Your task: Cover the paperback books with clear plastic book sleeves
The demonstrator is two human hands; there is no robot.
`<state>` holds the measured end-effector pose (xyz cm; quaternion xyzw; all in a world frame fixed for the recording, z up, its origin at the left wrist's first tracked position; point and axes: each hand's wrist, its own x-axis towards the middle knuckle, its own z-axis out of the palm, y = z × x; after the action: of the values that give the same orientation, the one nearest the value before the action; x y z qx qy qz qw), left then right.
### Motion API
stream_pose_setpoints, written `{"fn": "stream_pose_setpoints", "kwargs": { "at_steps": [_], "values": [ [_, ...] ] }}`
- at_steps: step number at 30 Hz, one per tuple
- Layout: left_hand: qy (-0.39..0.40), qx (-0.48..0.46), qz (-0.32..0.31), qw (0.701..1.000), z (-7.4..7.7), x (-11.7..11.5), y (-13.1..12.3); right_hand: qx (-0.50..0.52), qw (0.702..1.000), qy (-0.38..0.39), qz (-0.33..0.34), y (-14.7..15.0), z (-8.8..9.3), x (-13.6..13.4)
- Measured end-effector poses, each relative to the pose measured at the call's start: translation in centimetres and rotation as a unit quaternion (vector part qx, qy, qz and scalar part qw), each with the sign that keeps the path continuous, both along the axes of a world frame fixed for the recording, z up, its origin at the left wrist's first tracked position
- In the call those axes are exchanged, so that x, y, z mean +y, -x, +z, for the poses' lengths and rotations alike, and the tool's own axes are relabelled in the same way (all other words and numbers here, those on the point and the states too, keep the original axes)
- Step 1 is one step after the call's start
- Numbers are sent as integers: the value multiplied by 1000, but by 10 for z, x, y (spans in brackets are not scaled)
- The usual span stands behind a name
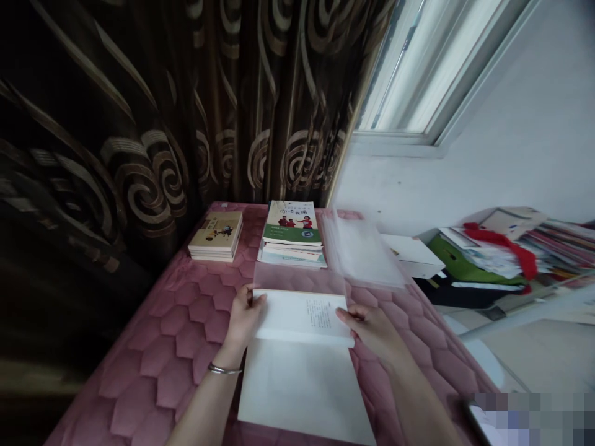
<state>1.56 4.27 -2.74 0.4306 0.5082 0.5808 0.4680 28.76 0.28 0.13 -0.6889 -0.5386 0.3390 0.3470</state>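
Observation:
An open book lies in front of me, its upper part white with a small block of print. Its lower leaf is blank and reaches toward me. A clear plastic sheet shows beyond the book's far edge. My left hand is closed on the book's left edge, thumb on top, and may also pinch the plastic. At the right edge, my right hand grips the book with its thumb over the page. Fingers under the book are hidden.
Behind the book stand a taller stack of books and a stack of tan books. Clear plastic sheets and a white box are at the right. All rest near the pink quilted cover. Dark curtains hang behind.

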Motion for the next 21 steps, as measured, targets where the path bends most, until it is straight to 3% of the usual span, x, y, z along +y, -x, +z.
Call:
{"fn": "stream_pose_setpoints", "kwargs": {
  "at_steps": [5, 15, 21],
  "values": [
    [-17, 5, -8, 1000, 7, -2, -2, -12, 1000, 21, 18, -3, -1, 0],
    [4, -28, -3, 1000, 15, -7, -4, -10, 998, -46, -48, 12, -3, -3],
    [82, -70, -78, 991, 16, -8, 2, 30, 992, -91, -82, 21, -14, -3]
  ]
}}
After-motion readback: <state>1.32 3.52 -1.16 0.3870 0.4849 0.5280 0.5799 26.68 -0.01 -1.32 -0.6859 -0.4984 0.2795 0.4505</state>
